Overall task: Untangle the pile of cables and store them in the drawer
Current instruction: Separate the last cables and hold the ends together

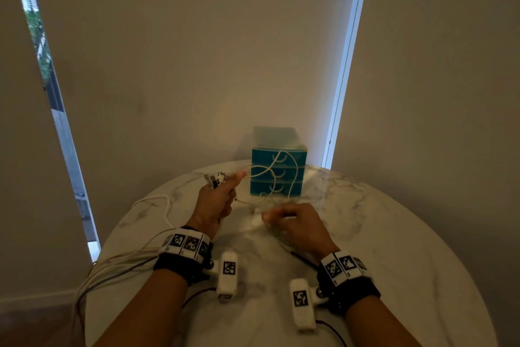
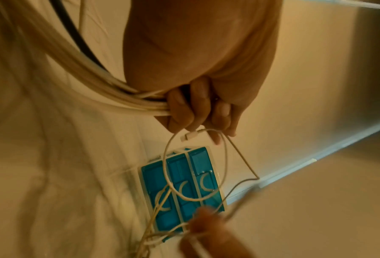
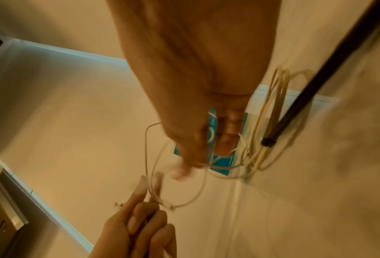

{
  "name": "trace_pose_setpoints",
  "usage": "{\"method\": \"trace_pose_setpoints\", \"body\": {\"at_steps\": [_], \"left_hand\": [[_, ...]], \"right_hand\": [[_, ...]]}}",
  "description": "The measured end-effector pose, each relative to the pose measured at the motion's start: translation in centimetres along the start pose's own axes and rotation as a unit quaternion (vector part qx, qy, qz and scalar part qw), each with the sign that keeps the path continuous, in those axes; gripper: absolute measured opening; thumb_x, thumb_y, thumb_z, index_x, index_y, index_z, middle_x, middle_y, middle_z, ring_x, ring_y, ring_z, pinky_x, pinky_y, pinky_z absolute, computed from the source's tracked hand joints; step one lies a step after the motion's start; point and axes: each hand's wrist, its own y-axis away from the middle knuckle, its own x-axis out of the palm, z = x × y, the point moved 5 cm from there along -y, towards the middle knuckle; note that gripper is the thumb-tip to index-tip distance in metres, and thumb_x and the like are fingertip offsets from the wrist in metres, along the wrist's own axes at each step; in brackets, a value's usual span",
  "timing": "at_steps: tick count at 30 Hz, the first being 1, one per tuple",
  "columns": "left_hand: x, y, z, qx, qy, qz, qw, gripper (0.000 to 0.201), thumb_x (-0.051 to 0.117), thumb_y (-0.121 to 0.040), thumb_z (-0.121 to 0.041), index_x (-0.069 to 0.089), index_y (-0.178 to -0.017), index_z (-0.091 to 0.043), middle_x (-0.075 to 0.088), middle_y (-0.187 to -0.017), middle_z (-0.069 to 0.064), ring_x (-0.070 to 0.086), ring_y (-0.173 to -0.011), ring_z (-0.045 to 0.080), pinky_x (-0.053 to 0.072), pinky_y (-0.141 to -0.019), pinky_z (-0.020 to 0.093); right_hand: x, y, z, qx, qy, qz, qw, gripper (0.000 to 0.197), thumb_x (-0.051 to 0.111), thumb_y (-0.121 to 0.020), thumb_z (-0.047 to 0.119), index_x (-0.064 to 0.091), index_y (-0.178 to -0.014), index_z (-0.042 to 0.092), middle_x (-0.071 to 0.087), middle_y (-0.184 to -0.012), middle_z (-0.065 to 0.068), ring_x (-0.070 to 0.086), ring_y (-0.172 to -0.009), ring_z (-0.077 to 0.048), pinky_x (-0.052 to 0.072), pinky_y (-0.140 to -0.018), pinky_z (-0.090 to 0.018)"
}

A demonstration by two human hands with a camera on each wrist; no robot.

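— Hands, nearest: left hand (image 1: 215, 203) clenches the bundled cables (image 2: 109, 94), plugs poking above; right hand (image 1: 295, 224) pinches a thin loop, blurred.

— Handling?

— Light, limp, snag-prone; I'd take a strand by its connector (image 2: 190, 137).

— Beyond?

— Teal drawer unit (image 1: 277, 171) on the table (image 1: 394, 234), drawers shut. Bundle's tail drops past the edge, unseen.

The head view looks forward and down at the teal plastic three-drawer box (image 1: 277, 171) from afar. Both wrist views face it closer, rotated; all three share it.
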Motion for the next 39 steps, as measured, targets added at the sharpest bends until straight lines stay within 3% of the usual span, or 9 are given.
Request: {"method": "trace_pose_setpoints", "body": {"at_steps": [3, 6, 10, 14, 20, 26, 32, 36, 39], "left_hand": [[0.7, 0.5, -0.2, 0.002, -0.032, 0.028, 0.999, 0.025, 0.081, -0.089, -0.049, 0.08, -0.073, -0.03, 0.038, -0.058, -0.006, 0.024, -0.048, 0.008, 0.02, -0.042, 0.022], [1.6, 0.9, -0.8, 0.022, -0.062, 0.069, 0.995, 0.05, 0.074, -0.087, -0.066, 0.081, -0.113, -0.023, 0.036, -0.06, -0.007, 0.024, -0.051, 0.009, 0.02, -0.045, 0.025], [2.8, 1.7, -0.7, 0.035, -0.114, 0.148, 0.982, 0.079, 0.078, -0.076, -0.076, 0.073, -0.104, -0.003, 0.04, -0.061, -0.003, 0.026, -0.051, 0.011, 0.02, -0.048, 0.028], [3.0, 1.9, -1.0, 0.062, -0.166, 0.121, 0.977, 0.038, 0.083, -0.086, -0.053, 0.067, -0.076, -0.02, 0.048, -0.058, -0.003, 0.032, -0.05, 0.012, 0.025, -0.047, 0.026], [1.4, 1.1, -2.1, 0.1, -0.061, 0.046, 0.992, 0.039, 0.08, -0.089, -0.054, 0.063, -0.085, -0.019, 0.037, -0.06, -0.004, 0.027, -0.051, 0.013, 0.021, -0.048, 0.029], [0.3, 0.5, -2.4, 0.085, 0.022, 0.024, 0.996, 0.04, 0.069, -0.095, -0.058, 0.068, -0.078, -0.022, 0.05, -0.071, 0.008, 0.028, -0.052, 0.011, 0.019, -0.046, 0.027], [-0.7, 0.1, -2.3, 0.058, 0.06, 0.003, 0.997, 0.037, 0.071, -0.093, -0.057, 0.065, -0.079, -0.024, 0.039, -0.058, -0.003, 0.028, -0.046, 0.008, 0.021, -0.041, 0.022], [-0.9, 0.3, -2.2, 0.039, 0.038, -0.011, 0.998, 0.036, 0.074, -0.093, -0.053, 0.064, -0.08, -0.022, 0.037, -0.057, -0.006, 0.026, -0.048, 0.009, 0.02, -0.041, 0.023], [-0.9, 0.3, -1.9, 0.018, -0.014, -0.008, 1.0, 0.04, 0.079, -0.088, -0.057, 0.07, -0.084, -0.019, 0.041, -0.059, -0.005, 0.03, -0.051, 0.01, 0.022, -0.045, 0.025]], "right_hand": [[-1.5, 0.1, 1.9, -0.038, -0.143, -0.09, 0.985, 0.022, 0.08, -0.093, 0.032, 0.084, -0.111, 0.02, 0.083, -0.102, 0.002, 0.078, -0.098, -0.018, 0.064, -0.088, -0.038], [-1.1, 0.4, 2.5, -0.025, -0.207, -0.092, 0.974, 0.027, 0.081, -0.092, 0.027, 0.079, -0.114, 0.011, 0.083, -0.099, -0.007, 0.079, -0.093, -0.025, 0.063, -0.077, -0.033], [1.2, 0.3, 2.6, 0.002, -0.196, -0.072, 0.978, 0.023, 0.084, -0.089, 0.019, 0.078, -0.103, 0.002, 0.083, -0.092, -0.01, 0.078, -0.082, -0.021, 0.061, -0.07, -0.028], [2.0, 0.2, 2.6, -0.005, -0.191, -0.054, 0.98, 0.021, 0.087, -0.087, 0.012, 0.078, -0.101, 0.001, 0.082, -0.089, -0.012, 0.075, -0.074, -0.013, 0.057, -0.065, -0.021], [0.6, -0.1, 2.0, -0.005, -0.172, -0.123, 0.977, 0.041, 0.084, -0.091, 0.035, 0.063, -0.125, 0.027, 0.079, -0.101, -0.007, 0.074, -0.076, -0.016, 0.059, -0.066, -0.024], [-3.0, -1.1, -0.1, 0.088, 0.093, -0.162, 0.978, 0.042, 0.077, -0.091, 0.043, 0.067, -0.124, 0.019, 0.073, -0.108, 0.0, 0.069, -0.096, -0.018, 0.055, -0.085, -0.034], [-5.6, -2.5, 4.3, 0.066, 0.396, -0.109, 0.909, 0.034, 0.067, -0.095, 0.056, 0.08, -0.104, 0.026, 0.076, -0.099, -0.002, 0.068, -0.089, -0.022, 0.055, -0.079, -0.033], [-8.0, -3.3, 9.5, 0.016, 0.424, -0.189, 0.886, 0.041, 0.062, -0.096, 0.064, 0.083, -0.105, 0.029, 0.079, -0.098, -0.004, 0.073, -0.09, -0.027, 0.056, -0.077, -0.033], [-9.5, -4.0, 13.5, -0.032, 0.327, -0.194, 0.925, 0.048, 0.053, -0.101, 0.068, 0.085, -0.096, 0.032, 0.076, -0.079, 0.003, 0.065, -0.071, -0.017, 0.055, -0.077, -0.033]]}}
